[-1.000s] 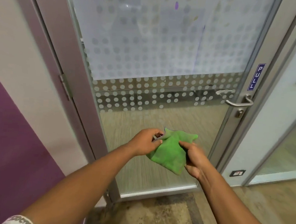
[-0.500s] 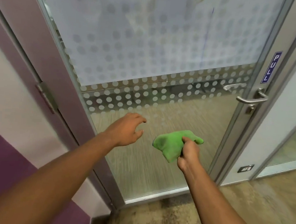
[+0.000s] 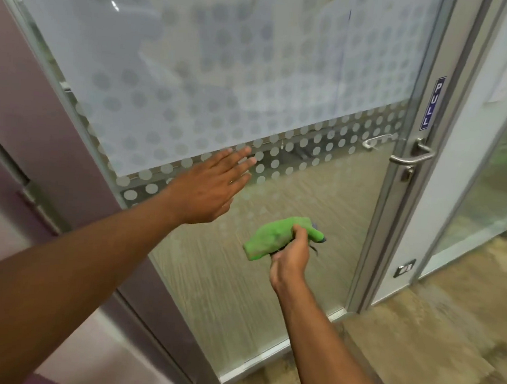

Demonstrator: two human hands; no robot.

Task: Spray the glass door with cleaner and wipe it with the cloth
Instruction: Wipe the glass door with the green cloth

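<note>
Your left hand (image 3: 209,188) is spread flat with straight fingers, raised in front of the glass door (image 3: 224,79) at the dotted band where the frosted film ends; whether the fingertips actually touch the pane is hard to tell from this angle. Your right hand (image 3: 291,254) is curled around the bunched green cloth (image 3: 270,238), holding it lower down, in front of the clear lower pane and apart from your left hand. To the right, the metal door handle (image 3: 410,158) sits on the frame below a blue PULL sign (image 3: 431,103). The floor (image 3: 434,339) beneath is mottled brown.
</note>
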